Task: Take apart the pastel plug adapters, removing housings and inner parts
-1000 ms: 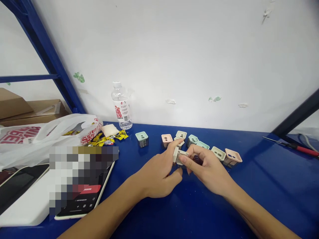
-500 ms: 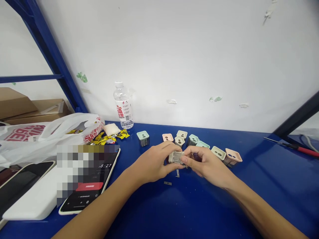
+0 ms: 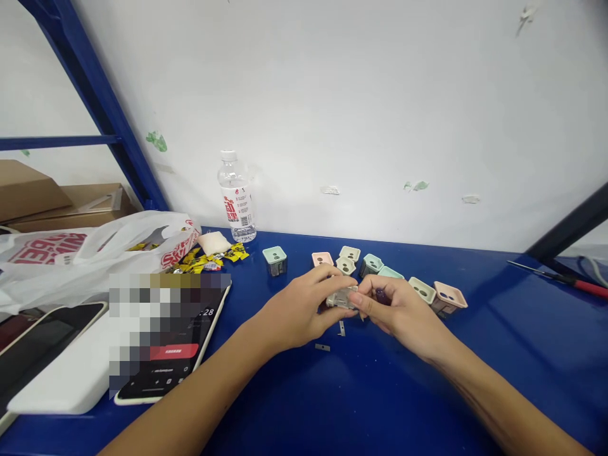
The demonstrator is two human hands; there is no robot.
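Lying on the blue table [image 3: 375, 399] are two small blades [image 3: 322, 347]. Just beyond them, the left hand [image 3: 304, 309] clasps a pale pencil sharpener [image 3: 339, 297], seemingly steadying it; the right hand [image 3: 403, 310] curls around a dark purple handle [image 3: 382, 296], thumb against the sharpener. Farther back stand other sharpeners [image 3: 275, 256], presumably within reach.

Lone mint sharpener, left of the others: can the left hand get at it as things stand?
Probably not while the left hand grips the pale piece; freed, it likely could, as nothing appears to stand between it and the mint sharpener.
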